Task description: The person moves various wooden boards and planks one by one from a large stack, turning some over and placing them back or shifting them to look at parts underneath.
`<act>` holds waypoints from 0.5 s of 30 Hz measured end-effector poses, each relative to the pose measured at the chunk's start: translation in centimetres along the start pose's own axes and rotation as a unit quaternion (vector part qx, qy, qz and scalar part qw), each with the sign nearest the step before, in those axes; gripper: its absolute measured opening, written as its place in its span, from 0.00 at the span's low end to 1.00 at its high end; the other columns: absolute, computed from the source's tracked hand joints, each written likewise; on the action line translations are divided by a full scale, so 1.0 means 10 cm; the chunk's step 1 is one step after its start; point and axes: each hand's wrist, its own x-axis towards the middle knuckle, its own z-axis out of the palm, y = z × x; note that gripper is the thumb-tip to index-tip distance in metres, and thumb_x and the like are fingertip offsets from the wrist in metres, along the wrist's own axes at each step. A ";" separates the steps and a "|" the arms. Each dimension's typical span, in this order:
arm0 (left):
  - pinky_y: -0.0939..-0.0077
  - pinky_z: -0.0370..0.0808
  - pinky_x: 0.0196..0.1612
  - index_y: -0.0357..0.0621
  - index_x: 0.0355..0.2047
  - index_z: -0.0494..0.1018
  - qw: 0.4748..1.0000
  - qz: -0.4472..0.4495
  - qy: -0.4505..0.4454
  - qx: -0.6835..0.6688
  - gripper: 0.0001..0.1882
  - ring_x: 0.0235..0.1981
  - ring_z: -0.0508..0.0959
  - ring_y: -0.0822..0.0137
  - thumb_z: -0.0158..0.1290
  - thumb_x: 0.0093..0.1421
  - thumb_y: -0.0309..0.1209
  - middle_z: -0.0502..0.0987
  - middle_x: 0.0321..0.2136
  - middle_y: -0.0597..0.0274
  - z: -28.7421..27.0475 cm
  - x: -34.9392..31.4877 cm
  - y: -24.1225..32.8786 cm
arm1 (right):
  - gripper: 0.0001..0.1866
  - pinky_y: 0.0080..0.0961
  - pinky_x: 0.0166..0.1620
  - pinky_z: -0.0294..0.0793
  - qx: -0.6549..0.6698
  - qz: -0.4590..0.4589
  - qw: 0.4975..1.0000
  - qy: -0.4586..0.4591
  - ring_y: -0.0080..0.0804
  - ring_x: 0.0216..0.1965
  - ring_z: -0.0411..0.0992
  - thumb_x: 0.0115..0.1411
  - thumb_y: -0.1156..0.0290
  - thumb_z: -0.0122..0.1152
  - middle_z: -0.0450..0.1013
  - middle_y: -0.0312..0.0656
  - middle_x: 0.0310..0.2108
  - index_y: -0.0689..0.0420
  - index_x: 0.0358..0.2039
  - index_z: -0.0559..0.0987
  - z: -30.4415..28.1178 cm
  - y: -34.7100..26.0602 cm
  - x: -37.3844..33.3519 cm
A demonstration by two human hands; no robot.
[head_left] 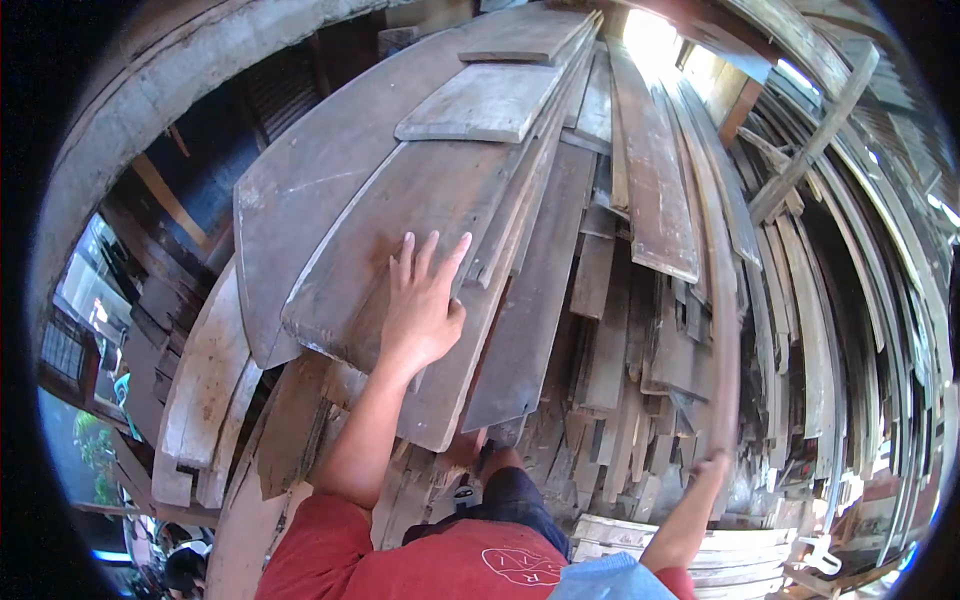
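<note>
My left hand (420, 318) reaches over a wide, weathered brown plank (375, 240), fingers stretched and spread. Whether the palm presses on the wood or hovers just above it, I cannot tell. Beneath that plank's right edge, a narrower board (440, 415) sticks out toward me. Low on the right, my right hand (713, 464) closes around the near end of a long, narrow wooden strip (726, 370). The strip runs away from me along the stacks and is blurred near the hand.
A pale short board (475, 103) lies across the wide plank. To the right, a reddish-brown plank (655, 190) tops more stacked lumber. A slanting wooden post (815, 140) stands at the far right. White-edged boards (690, 550) lie near my legs. Part of another person (185, 570) shows at lower left.
</note>
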 end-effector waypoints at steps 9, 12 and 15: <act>0.35 0.44 0.79 0.60 0.78 0.57 0.997 -0.011 -0.073 0.010 0.46 0.79 0.45 0.32 0.59 0.60 0.27 0.52 0.77 0.40 -0.25 0.01 0.13 | 0.27 0.44 0.69 0.60 -0.101 -0.660 0.725 -0.170 0.53 0.60 0.68 0.70 0.60 0.65 0.73 0.55 0.55 0.68 0.60 0.74 2.01 -0.03 -3.03; 0.34 0.44 0.78 0.59 0.78 0.58 0.993 -0.029 -0.112 0.006 0.44 0.78 0.45 0.31 0.60 0.61 0.28 0.51 0.77 0.39 -0.31 0.09 0.20 | 0.14 0.44 0.64 0.66 0.019 -0.687 0.625 -0.371 0.51 0.56 0.72 0.66 0.72 0.66 0.76 0.51 0.50 0.63 0.51 0.79 2.77 -0.67 -4.09; 0.33 0.45 0.78 0.58 0.76 0.60 0.986 -0.063 -0.157 0.013 0.45 0.78 0.44 0.28 0.63 0.59 0.30 0.51 0.76 0.37 -0.35 0.17 0.24 | 0.14 0.44 0.55 0.73 0.045 -0.722 0.527 -0.446 0.54 0.49 0.74 0.64 0.71 0.67 0.76 0.52 0.45 0.61 0.48 0.79 3.73 -1.24 -4.99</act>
